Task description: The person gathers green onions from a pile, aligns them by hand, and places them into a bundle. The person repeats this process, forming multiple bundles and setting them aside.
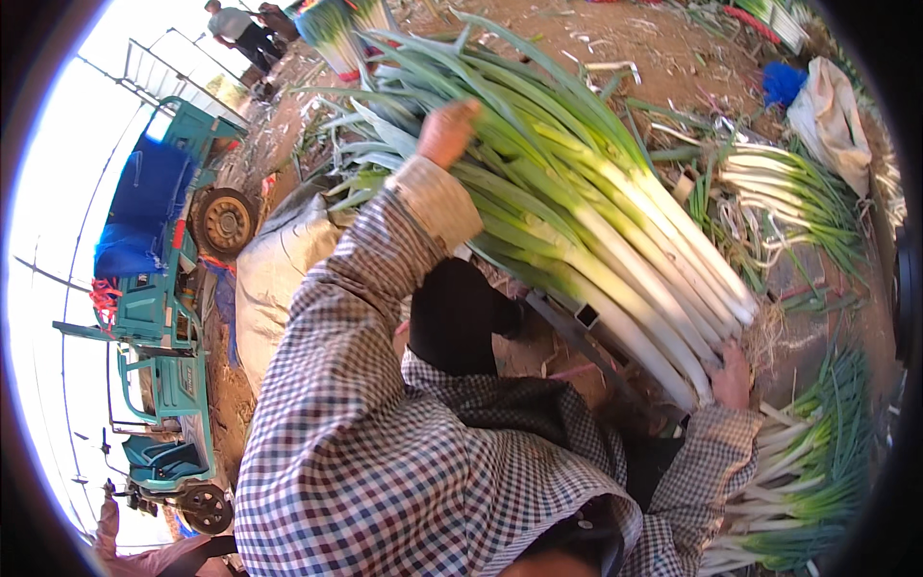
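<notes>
A big bundle of long green onions or leeks (613, 209) lies slantwise before me, leaves at the upper left and white root ends at the lower right. My left hand (448, 133) is closed on green leaves at the bundle's upper left side. Down at the white ends, my right hand (730, 378) grips the stalks just beside the roots; its fingers are partly hidden. A dark metal bar (577, 339) passes beneath the bundle.
Thinner green onions lie in a bunch (771, 187) at right and a pile (807, 469) below. A pale sack (277, 288), a teal cargo tricycle (162, 303) and part of a person (108, 526) are at left. Another person (234, 29) stands far off; tied bundles (332, 40) stand at top.
</notes>
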The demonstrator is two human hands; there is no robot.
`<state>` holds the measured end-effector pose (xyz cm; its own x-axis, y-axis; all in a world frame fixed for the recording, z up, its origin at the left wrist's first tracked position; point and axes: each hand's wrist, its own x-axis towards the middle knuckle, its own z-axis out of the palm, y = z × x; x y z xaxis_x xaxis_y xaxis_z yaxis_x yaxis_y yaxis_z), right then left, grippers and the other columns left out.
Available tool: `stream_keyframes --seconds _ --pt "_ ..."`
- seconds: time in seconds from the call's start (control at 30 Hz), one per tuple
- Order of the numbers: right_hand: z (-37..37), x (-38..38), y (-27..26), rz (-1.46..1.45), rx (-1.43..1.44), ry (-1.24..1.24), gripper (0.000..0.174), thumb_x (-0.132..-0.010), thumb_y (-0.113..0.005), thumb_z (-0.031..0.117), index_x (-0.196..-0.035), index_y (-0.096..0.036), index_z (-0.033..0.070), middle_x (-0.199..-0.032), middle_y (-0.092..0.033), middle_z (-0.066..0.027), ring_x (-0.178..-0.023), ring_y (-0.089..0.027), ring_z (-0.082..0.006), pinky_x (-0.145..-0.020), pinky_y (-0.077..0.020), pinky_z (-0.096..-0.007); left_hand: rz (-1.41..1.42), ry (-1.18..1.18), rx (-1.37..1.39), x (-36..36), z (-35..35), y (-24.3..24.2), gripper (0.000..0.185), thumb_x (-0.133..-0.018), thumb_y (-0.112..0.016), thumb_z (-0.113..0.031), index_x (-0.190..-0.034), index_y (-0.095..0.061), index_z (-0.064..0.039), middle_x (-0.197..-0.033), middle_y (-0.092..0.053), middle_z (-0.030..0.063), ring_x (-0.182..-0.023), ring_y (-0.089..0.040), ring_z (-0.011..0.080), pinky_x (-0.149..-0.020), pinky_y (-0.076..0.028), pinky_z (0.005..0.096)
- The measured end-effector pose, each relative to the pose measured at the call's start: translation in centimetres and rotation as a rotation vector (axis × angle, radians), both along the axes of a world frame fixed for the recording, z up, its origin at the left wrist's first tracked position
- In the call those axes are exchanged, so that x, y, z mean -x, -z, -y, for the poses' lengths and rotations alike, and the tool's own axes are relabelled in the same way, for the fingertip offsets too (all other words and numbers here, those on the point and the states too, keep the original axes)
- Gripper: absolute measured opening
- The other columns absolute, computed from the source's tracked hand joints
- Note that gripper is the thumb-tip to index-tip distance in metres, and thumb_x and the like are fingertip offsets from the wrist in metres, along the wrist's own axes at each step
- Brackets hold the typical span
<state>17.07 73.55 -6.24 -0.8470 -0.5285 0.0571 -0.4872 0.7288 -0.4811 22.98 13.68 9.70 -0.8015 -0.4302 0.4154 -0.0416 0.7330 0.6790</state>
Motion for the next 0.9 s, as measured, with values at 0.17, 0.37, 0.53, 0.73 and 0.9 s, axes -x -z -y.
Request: stream_keyframes --seconds 0.17,0.37,0.53,0.73,0.9 --pt "0.9 -0.4 -2.6 0.115 0.164 -0.05 0.031 -0.07 -0.068 0.011 -0.098 -0.065 0.0 -0.104 -0.059 -0.0211 -0.101 -0.056 -0.0392 -0.088 -0.0441 -0.0428 -0.626 -0.371 1.137 -6.7 7.5 -14.0 0.017 -0.092 -0.05 -0.019 -0.096 -0.066 -0.015 -0.082 -0.066 0.0131 -0.068 -0.065 0.0313 -0.055 -0.05 0.0418" --pt "1.1 0.1 -2.3 0.091 -0.02 -0.079 0.04 -0.071 -0.071 0.011 -0.108 -0.06 0.002 -0.111 -0.058 -0.0195 -0.105 -0.055 -0.0382 -0.09 -0.044 -0.043 0.146 -0.953 1.362 -11.1 10.3 -22.4 0.04 -0.084 -0.066 -0.036 -0.117 -0.057 -0.017 -0.117 -0.06 0.0131 -0.102 -0.06 0.0338 -0.082 -0.051 0.0413" --pt "0.8 0.1 -1.5 0.178 0.054 0.003 0.04 -0.072 -0.07 0.01 -0.109 -0.059 0.001 -0.112 -0.058 -0.0191 -0.109 -0.053 -0.0372 -0.094 -0.0427 -0.0418 0.104 0.263 0.948 -3.4 -8.6 -3.7 0.054 -0.079 -0.068 -0.018 -0.13 -0.051 -0.01 -0.134 -0.05 0.0126 -0.115 -0.054 0.0304 -0.096 -0.043 0.0413" --pt "1.1 -0.6 -3.7 0.18 0.094 -0.037 0.037 -0.071 -0.068 0.007 -0.107 -0.061 0.001 -0.108 -0.059 -0.0184 -0.106 -0.055 -0.0359 -0.094 -0.0427 -0.0397 0.198 0.437 0.868 0.4 -16.7 4.6 0.041 -0.084 -0.064 -0.033 -0.119 -0.059 -0.012 -0.121 -0.059 0.0079 -0.119 -0.05 0.0267 -0.103 -0.032 0.0467" --pt "0.9 -0.2 -4.4 0.132 -0.026 -0.073 0.031 -0.071 -0.07 0.008 -0.102 -0.064 0.003 -0.107 -0.059 -0.0184 -0.105 -0.056 -0.0366 -0.091 -0.0449 -0.0406 0.335 0.605 0.78 0.2 -15.2 3.1 0.037 -0.082 -0.065 -0.038 -0.109 -0.065 -0.013 -0.104 -0.064 0.0072 -0.103 -0.058 0.0294 -0.099 -0.038 0.0443"
